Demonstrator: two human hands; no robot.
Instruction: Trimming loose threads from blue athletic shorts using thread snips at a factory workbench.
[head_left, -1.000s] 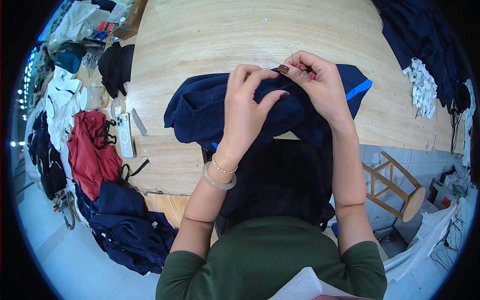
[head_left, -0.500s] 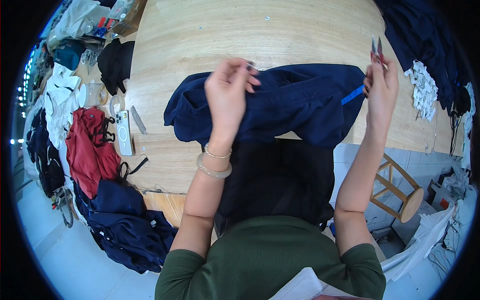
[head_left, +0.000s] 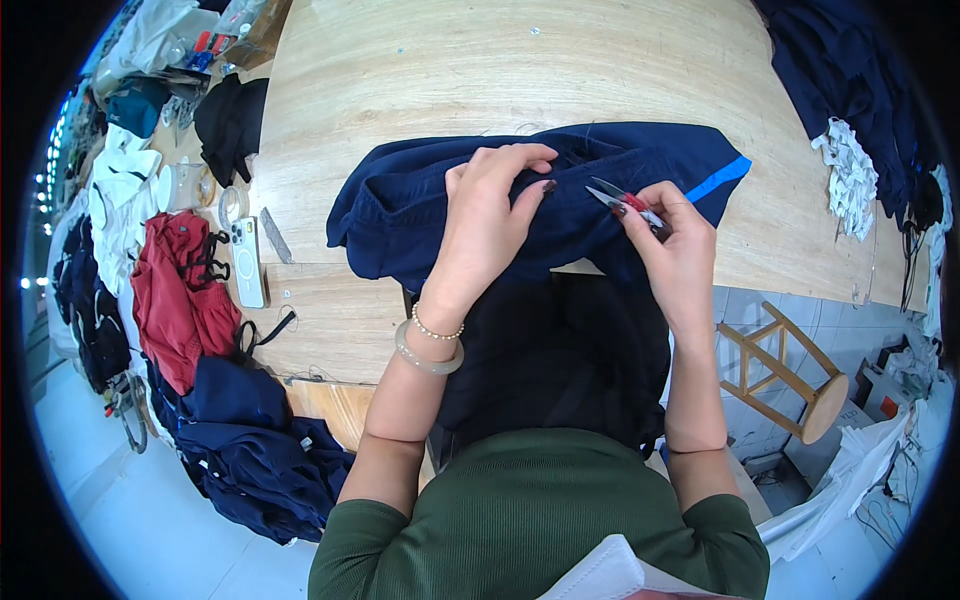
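A dark navy garment (head_left: 420,205) lies bunched along the near edge of the table, with a bright blue strip (head_left: 722,178) showing at its right end. Over its middle is my left hand (head_left: 490,205), thumb and fingers apart and holding nothing that I can see. Whether the fingertips press on the cloth I cannot tell. Loose threads (head_left: 590,140) stick up from the fabric just beyond that hand. My right hand (head_left: 675,235) grips small thread snips (head_left: 610,193) with red on them. Their blades are parted and point left toward my left hand, above the garment.
To the left lie a white phone (head_left: 248,263), a roll of tape (head_left: 233,205), a red garment (head_left: 185,290) and a navy pile (head_left: 260,470). At right are white cloth scraps (head_left: 848,175), more navy fabric (head_left: 850,90) and a wooden stool (head_left: 825,408) below the table.
My right hand has brought the snips down and left, from beyond the garment's right end to above its middle. My left hand has lowered toward the cloth and its fingers have spread.
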